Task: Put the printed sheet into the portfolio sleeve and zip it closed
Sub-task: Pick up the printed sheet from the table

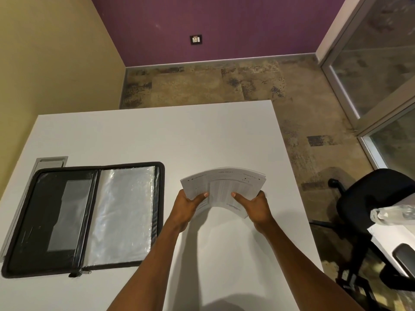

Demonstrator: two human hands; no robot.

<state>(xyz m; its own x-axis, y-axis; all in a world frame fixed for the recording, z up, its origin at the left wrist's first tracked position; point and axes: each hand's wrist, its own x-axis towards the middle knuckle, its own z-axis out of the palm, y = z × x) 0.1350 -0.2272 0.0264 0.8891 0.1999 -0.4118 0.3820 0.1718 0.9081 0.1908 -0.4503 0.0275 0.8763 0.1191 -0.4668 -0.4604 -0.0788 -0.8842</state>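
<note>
White table (139, 135), matte top, far edge square-cut, right edge running off toward the near right. Open black zip portfolio (83, 217) lies flat on its left side: dark inner cover with a clear pocket on the left half, shiny clear sleeve page (122, 212) on the right half, zipper pull (77, 274) at the near edge. A grey recessed cable hatch (50, 160) sits in the tabletop just beyond the portfolio's far-left corner, partly covered by it.

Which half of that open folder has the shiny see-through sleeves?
The right half of the portfolio, nearer the hands: it holds silvery clear sleeves. The left half is black with one small clear pocket.
</note>
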